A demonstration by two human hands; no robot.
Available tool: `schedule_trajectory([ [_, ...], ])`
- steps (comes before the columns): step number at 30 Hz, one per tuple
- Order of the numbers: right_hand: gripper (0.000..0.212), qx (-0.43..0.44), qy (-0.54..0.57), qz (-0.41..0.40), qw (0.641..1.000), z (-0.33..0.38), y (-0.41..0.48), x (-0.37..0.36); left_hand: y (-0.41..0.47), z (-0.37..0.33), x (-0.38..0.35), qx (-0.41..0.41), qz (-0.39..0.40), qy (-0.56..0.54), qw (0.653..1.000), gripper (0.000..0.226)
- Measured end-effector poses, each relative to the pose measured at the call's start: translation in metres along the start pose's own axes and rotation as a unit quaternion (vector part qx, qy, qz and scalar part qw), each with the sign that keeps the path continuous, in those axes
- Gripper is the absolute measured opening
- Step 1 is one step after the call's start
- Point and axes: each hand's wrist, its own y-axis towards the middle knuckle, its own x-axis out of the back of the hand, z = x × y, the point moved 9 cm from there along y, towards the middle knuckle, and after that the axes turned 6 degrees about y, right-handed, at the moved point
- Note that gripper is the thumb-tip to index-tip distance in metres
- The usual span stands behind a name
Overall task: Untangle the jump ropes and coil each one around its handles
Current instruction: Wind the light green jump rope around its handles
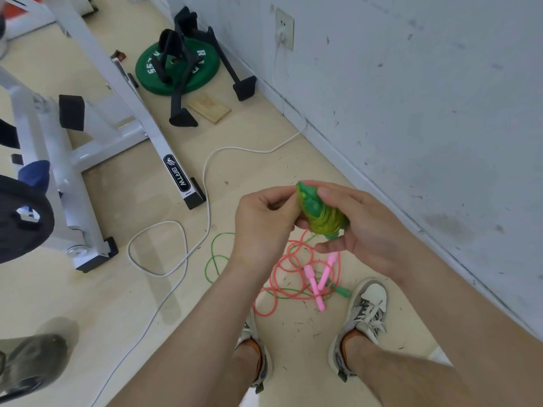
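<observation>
1. While the right hand (361, 230) cups a green plastic jump-rope handle (308, 199), its thumb lies over the top end. Its fingers (326, 247) curl underneath, closed round the handle and the thin green rope (330, 220) wound on it in tight coils.
2. Just beside it, the left hand (264, 221) has its fingers bent inward. Thumb and fingertips meet at the handle's upper edge and pinch it there.
3. Below both hands, the rest of the green rope lies in loose loops on the beige floor (117, 304). It is tangled with a salmon-pink plastic rope (266, 314).
4. Two pink plastic handles (318, 279) cross each other among those loops. A second green handle (344, 291) lies touching them, near the grey-and-white right shoe (367, 312).
5. Farther off are a white power cable (205, 177), a white metal equipment frame (141, 113) and a green weight plate (202, 71).
</observation>
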Motion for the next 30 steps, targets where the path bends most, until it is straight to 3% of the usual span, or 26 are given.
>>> schedule_trajectory([
  [6,0.023,-0.020,0.086,-0.045,0.995,-0.004,0.002,0.010,0.003,0.006,0.017,0.024,-0.084,-0.065,0.994,0.005],
  [10,0.028,-0.036,0.101,-0.032,0.994,-0.008,0.003,0.009,0.003,0.003,-0.002,0.036,0.047,-0.188,0.980,0.026],
  [12,0.034,-0.054,0.107,-0.017,0.993,-0.012,0.002,0.005,0.002,-0.007,-0.008,0.003,0.113,-0.200,0.973,0.038],
  [15,0.039,-0.079,0.120,-0.004,0.990,-0.016,0.001,0.000,0.001,-0.018,-0.005,-0.040,0.141,-0.167,0.975,0.037],
  [18,0.044,-0.092,0.149,0.023,0.984,-0.018,0.000,-0.009,0.003,-0.017,0.005,-0.049,0.108,-0.141,0.983,0.023],
  [21,0.032,-0.097,0.195,0.052,0.975,-0.019,-0.002,-0.020,0.007,-0.015,0.014,-0.056,0.070,-0.121,0.989,0.012],
  [27,0.031,-0.109,0.246,0.077,0.960,-0.026,-0.003,-0.035,0.007,-0.017,0.015,-0.035,0.012,-0.161,0.986,0.015],
  [30,0.030,-0.117,0.264,0.069,0.955,-0.030,-0.004,-0.036,0.007,-0.022,0.025,-0.059,-0.037,-0.095,0.993,0.021],
])
